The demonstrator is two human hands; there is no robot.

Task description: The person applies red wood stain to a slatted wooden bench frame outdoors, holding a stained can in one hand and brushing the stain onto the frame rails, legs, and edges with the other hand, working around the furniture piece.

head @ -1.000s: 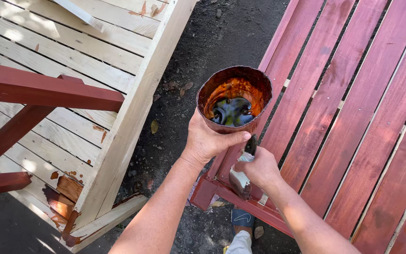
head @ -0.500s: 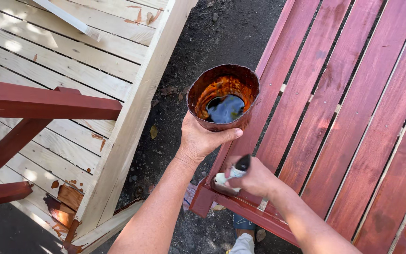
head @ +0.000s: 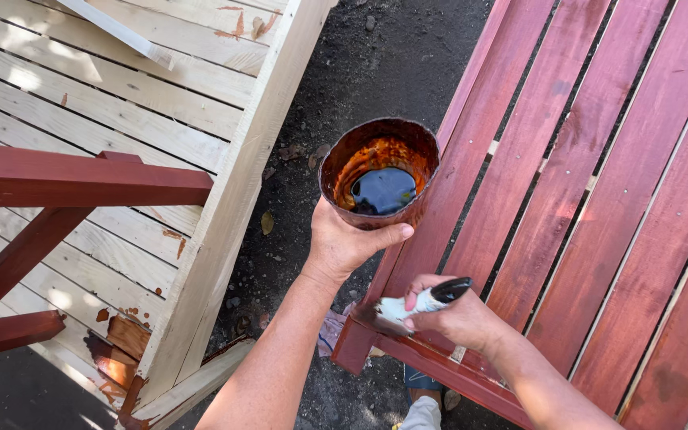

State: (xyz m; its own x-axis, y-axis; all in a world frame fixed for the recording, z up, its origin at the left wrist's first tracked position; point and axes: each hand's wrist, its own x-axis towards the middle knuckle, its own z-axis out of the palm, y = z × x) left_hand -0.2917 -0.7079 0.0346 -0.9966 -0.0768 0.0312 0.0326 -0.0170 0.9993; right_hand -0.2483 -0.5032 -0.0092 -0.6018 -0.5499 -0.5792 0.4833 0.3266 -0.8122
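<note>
My left hand (head: 348, 243) grips a stained round can (head: 380, 171) from below; dark liquid pools at its bottom and orange-brown streaks coat its inside. The can hovers over the edge of a red-stained slatted wooden panel (head: 591, 207). My right hand (head: 451, 318) is closed on a brush with a dark handle (head: 431, 299), its pale head pressed against the panel's lower left corner rail. Both hands sit close together, the left a little above the right.
A bare pale slatted wooden frame (head: 121, 103) lies at the left, with red-stained beams (head: 81, 179) across it. Dark soil (head: 368, 72) with leaves runs between the two pieces. A foot (head: 424, 398) shows below the red panel.
The can has moved slightly left and tilted level, so the dark liquid now shows flat. The right hand with the brush has shifted along the corner rail.
</note>
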